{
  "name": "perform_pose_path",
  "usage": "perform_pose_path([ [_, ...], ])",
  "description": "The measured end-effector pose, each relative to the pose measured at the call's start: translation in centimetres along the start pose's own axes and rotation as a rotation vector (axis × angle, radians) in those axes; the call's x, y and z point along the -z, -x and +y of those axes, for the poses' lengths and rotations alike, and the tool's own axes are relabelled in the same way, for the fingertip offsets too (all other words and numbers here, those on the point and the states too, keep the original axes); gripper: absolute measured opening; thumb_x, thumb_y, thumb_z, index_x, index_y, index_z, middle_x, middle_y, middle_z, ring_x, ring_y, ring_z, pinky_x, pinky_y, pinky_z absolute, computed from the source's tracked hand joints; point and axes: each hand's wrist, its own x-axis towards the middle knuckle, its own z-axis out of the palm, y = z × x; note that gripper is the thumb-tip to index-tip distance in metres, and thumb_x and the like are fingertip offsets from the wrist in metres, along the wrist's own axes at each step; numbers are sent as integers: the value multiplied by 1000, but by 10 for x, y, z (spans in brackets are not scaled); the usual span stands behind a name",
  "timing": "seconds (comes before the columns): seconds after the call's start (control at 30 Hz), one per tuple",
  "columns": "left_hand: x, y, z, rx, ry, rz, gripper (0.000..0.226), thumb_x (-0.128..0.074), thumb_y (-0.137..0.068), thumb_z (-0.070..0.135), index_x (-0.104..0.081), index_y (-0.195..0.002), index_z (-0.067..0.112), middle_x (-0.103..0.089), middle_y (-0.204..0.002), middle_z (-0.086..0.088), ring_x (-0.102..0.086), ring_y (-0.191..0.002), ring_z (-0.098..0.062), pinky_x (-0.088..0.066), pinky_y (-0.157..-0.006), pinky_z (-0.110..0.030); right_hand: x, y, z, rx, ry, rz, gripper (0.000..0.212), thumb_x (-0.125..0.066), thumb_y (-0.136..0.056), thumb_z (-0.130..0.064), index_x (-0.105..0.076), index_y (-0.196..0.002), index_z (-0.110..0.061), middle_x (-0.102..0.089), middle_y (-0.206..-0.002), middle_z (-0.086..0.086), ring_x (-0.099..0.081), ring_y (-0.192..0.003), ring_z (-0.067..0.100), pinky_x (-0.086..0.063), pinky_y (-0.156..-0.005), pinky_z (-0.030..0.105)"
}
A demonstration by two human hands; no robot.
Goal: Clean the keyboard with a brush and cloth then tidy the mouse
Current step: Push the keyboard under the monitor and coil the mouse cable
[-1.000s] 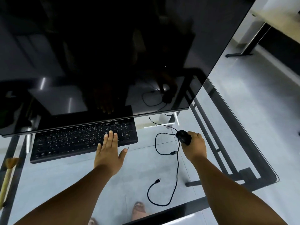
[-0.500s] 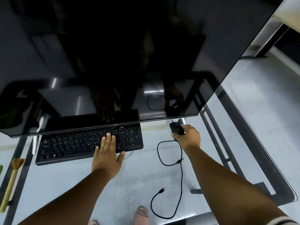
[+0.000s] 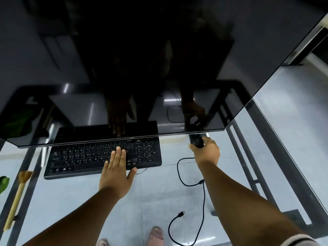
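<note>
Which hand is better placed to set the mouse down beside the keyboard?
Right. The right hand already grips the mouse; the left hand lies flat on the keyboard.

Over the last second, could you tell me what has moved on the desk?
The right hand, gripping the mouse, carried it away from the person to the monitor's lower edge. The left hand stayed flat on the keyboard; the cable lies looped as before.

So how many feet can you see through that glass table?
2. One foot in a pale slipper shows through the clear glass table at the bottom edge, between the forearms; the other foot peeks in just left of it, mostly cut off.
</note>
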Motion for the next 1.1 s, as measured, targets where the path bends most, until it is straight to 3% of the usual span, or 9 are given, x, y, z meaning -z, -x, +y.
perform_pose_path([
  [0.17,0,0,0,9,-10,-12,78,-25,-96,57,10,-153,15,21,-158,2,17,-146,-15,1,-120,-36,2,1,1,9,-22,-18,43,-80,-74,-38,-63,-107,-16,-60,-96,-1,-51,-83,17,-43,-75,26],
  [0.3,1,-1,-1,3,-32,-32,78,-24,-97,57,11,-153,15,23,-158,1,17,-147,-16,1,-120,-36,9,6,6,7,-50,33,45,-66,-84,-49,-63,-112,-13,-60,-101,-1,-59,-97,22,-47,-79,31],
  [0.4,3,1,-1,2,-30,-44,78,-26,-97,56,8,-153,15,21,-159,1,16,-147,-16,0,-120,-36,20,3,13,-80,29,-113,35,-57,-87,-52,-63,-90,-17,-65,-90,-2,-62,-90,25,-48,-74,31],
  [0.53,5,7,-2,5,-42,-57,77,-27,-98,54,7,-154,14,20,-160,0,15,-148,-17,0,-121,-36,37,7,18,-152,240,-426,54,-66,-78,-54,-38,-49,-18,-44,-48,-3,-46,-53,18,-39,-54,27],
  [0.63,7,15,-1,10,4,-65,76,-30,-98,53,4,-154,14,17,-160,0,13,-148,-17,-2,-121,-36,43,11,25,-125,291,-465,39,-71,-78,-38,-54,-57,-9,-60,-56,9,-51,-54,18,-49,-59,30],
  [0.73,12,21,0,-15,73,-78,73,-36,-98,49,-4,-155,16,8,-162,1,7,-149,-16,-8,-121,-36,48,16,21,-70,96,-445,33,-70,-83,-36,-70,-74,-5,-72,-76,10,-60,-64,19,-51,-64,27],
  [0.9,33,28,3,44,673,-34,56,-62,-93,29,-42,-145,22,-43,-149,2,-37,-139,-14,-28,-113,-27,55,37,-20,148,-111,-581,22,-66,-90,-35,-77,-85,-17,-68,-69,1,-54,-57,4,-40,-57,17],
  [1.0,55,28,21,169,1111,-139,57,-67,-90,19,-45,-143,20,-50,-142,3,-47,-130,-11,-36,-108,-27,52,49,-51,221,-157,-713,20,-63,-92,-36,-77,-86,-24,-65,-66,-2,-46,-53,8,-40,-54,17],
  [1.1,85,29,36,63,1215,-320,49,-61,-94,16,-47,-141,19,-52,-139,4,-51,-127,-11,-36,-100,-22,45,63,-81,258,-221,-753,19,-63,-92,-35,-77,-84,-25,-64,-66,1,-45,-56,13,-39,-55,22],
])
